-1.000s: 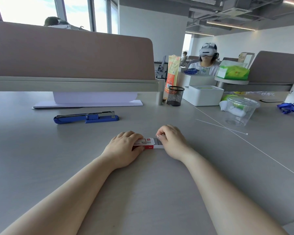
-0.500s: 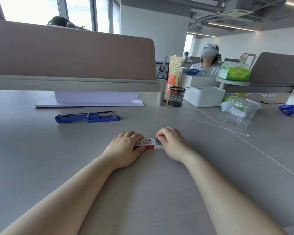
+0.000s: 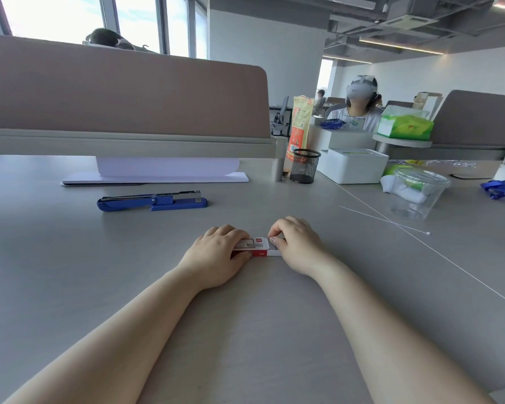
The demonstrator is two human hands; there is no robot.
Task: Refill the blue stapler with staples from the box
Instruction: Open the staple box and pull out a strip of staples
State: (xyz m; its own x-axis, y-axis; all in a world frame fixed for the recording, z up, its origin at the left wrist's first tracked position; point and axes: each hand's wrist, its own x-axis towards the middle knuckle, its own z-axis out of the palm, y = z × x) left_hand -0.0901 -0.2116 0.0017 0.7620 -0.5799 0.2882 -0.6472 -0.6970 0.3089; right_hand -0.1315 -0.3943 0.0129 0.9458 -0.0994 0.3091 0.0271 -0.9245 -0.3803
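Note:
A small white and red staple box (image 3: 255, 246) lies flat on the grey desk, in the middle of the view. My left hand (image 3: 216, 255) grips its left end, thumb on the front side. My right hand (image 3: 296, 243) pinches the inner tray at the box's right end, where a short white piece sticks out. The blue stapler (image 3: 152, 200) lies apart at the back left, its top arm swung flat so the metal staple channel shows. Neither hand touches it.
White paper (image 3: 158, 177) rests under the brown partition. A black mesh pen cup (image 3: 304, 169), white box (image 3: 352, 164) and clear plastic cup (image 3: 417, 192) stand at the back right. A thin white stick (image 3: 385, 220) lies on the desk. A person sits beyond.
Both hands stay on the staple box, which has not moved on the desk. My right hand's fingertips have shifted slightly at the box's right end.

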